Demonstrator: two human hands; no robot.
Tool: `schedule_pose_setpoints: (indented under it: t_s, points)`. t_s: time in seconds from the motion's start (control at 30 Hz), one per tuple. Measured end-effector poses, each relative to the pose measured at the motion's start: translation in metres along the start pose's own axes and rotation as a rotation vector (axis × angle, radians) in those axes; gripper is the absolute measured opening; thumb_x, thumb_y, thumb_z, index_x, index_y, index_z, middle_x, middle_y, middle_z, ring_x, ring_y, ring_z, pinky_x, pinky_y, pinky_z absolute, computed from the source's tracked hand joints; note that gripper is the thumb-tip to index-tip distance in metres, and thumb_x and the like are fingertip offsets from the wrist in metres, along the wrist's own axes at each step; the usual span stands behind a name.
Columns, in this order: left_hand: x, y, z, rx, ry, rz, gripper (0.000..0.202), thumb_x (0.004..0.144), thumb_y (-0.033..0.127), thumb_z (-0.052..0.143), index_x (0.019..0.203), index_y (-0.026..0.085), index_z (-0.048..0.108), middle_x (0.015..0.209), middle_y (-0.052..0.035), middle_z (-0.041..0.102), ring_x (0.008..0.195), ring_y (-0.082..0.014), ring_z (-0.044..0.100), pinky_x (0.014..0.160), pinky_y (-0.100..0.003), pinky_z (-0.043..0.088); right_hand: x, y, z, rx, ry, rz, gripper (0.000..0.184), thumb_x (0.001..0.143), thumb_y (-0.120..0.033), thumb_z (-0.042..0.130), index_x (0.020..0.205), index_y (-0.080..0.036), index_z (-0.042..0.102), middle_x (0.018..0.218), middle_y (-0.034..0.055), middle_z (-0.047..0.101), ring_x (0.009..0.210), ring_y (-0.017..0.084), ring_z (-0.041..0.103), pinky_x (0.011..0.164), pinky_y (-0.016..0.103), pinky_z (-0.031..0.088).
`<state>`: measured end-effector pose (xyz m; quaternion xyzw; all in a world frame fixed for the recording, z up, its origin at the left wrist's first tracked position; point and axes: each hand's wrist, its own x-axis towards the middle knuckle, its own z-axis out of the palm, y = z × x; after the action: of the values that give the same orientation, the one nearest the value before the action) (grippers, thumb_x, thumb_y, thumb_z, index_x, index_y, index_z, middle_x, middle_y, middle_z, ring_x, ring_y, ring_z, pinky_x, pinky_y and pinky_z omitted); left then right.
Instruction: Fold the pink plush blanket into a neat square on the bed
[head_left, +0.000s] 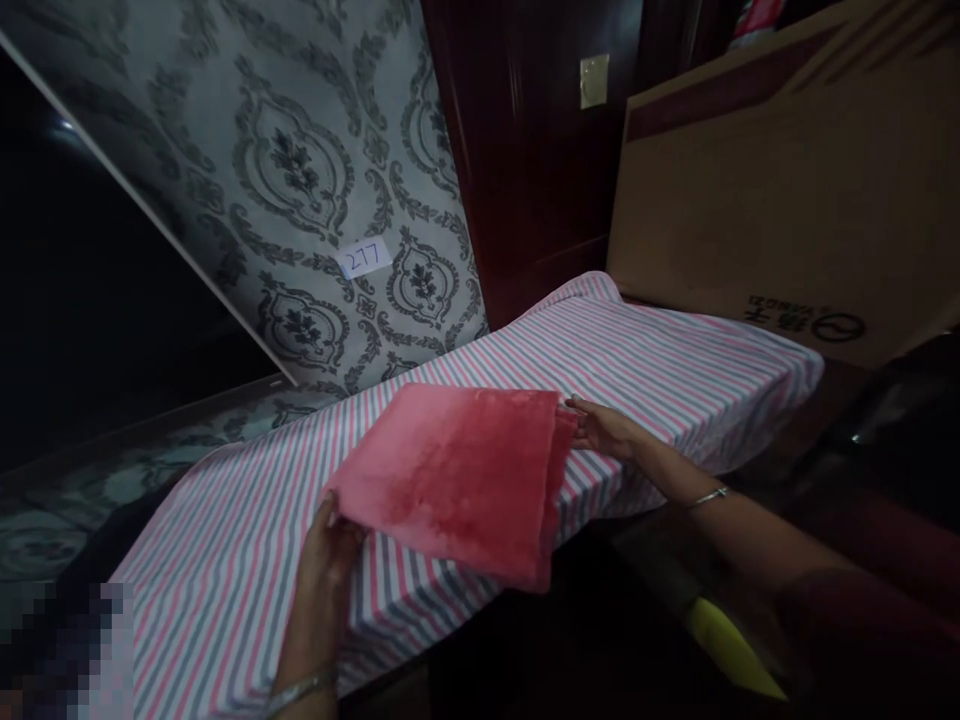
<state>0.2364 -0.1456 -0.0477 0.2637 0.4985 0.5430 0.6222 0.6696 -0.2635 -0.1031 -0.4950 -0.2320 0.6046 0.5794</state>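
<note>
A folded red and pink cloth (465, 470), perhaps a towel, lies over the striped cover (615, 350), its near corner hanging past the edge. My left hand (330, 540) pinches the cloth's left corner between thumb and fingers. At the opposite side, my right hand (600, 428) grips the right edge, where several folded layers show. Some fingertips of both hands are hidden under or behind the cloth. Each wrist wears a thin bangle.
A large cardboard box (787, 190) stands behind the right end of the cover. Patterned wallpaper (300, 160) carries a paper label (365, 257) reading 277. A dark screen-like panel (112, 280) is at left. Something yellow (735, 645) shows below right.
</note>
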Motion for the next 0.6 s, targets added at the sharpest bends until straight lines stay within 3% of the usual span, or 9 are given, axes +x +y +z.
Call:
schedule_pose_setpoints:
  t_s: [0.1, 0.2, 0.27, 0.37, 0.43, 0.6]
  points:
    - [0.021, 0.010, 0.006, 0.108, 0.034, 0.048, 0.026, 0.091, 0.023, 0.061, 0.116, 0.021, 0.069, 0.093, -0.0059, 0.075, 0.086, -0.0186, 0.072, 0.072, -0.026, 0.061, -0.007, 0.001, 0.015, -0.005, 0.039, -0.019, 0.040, 0.096, -0.051, 0.051, 0.123, -0.022, 0.057, 0.115, 0.0099, 0.070, 0.092, 0.019, 0.068, 0.076, 0.033, 0.056]
    - [0.032, 0.017, 0.013, 0.225, -0.034, 0.022, 0.025, 0.084, 0.014, 0.067, 0.108, 0.016, 0.072, 0.090, -0.0070, 0.076, 0.080, -0.0174, 0.072, 0.071, -0.025, 0.060, -0.001, 0.006, 0.030, -0.027, 0.169, -0.132, 0.074, 0.078, -0.050, 0.076, 0.140, -0.028, 0.042, 0.126, 0.0102, 0.066, 0.100, 0.024, 0.068, 0.075, 0.037, 0.057]
    - [0.032, 0.020, 0.018, 0.296, -0.082, 0.010, 0.020, 0.079, 0.008, 0.069, 0.098, 0.013, 0.073, 0.083, -0.0067, 0.076, 0.072, -0.0161, 0.070, 0.067, -0.024, 0.059, 0.007, 0.012, 0.040, -0.014, 0.200, -0.271, 0.087, 0.067, -0.045, 0.084, 0.140, -0.026, 0.041, 0.125, 0.0110, 0.066, 0.101, 0.026, 0.067, 0.079, 0.038, 0.058]
    - [0.025, 0.023, 0.025, 0.264, -0.052, 0.055, 0.014, 0.074, 0.005, 0.068, 0.085, 0.013, 0.072, 0.071, -0.0035, 0.073, 0.062, -0.0131, 0.066, 0.061, -0.022, 0.055, 0.015, 0.016, 0.052, 0.012, 0.177, -0.445, 0.075, 0.056, -0.039, 0.085, 0.123, -0.020, 0.054, 0.113, 0.0099, 0.070, 0.094, 0.025, 0.068, 0.081, 0.036, 0.057]
    - [0.016, 0.028, 0.029, 0.214, -0.012, 0.120, 0.013, 0.071, 0.006, 0.068, 0.081, 0.013, 0.071, 0.068, -0.0019, 0.071, 0.060, -0.0118, 0.064, 0.059, -0.020, 0.053, 0.019, 0.009, 0.059, -0.007, 0.175, -0.455, 0.066, 0.054, -0.035, 0.082, 0.113, -0.019, 0.058, 0.106, 0.0083, 0.072, 0.087, 0.024, 0.068, 0.077, 0.035, 0.058]
    - [-0.023, 0.054, 0.031, 0.111, -0.015, 0.333, 0.023, 0.063, 0.013, 0.076, 0.086, 0.013, 0.073, 0.076, -0.0008, 0.072, 0.068, -0.0115, 0.064, 0.066, -0.019, 0.053, 0.029, -0.053, 0.079, -0.153, 0.187, -0.484, 0.065, 0.056, -0.022, 0.077, 0.119, -0.018, 0.060, 0.099, 0.0045, 0.072, 0.084, 0.020, 0.068, 0.075, 0.029, 0.057]
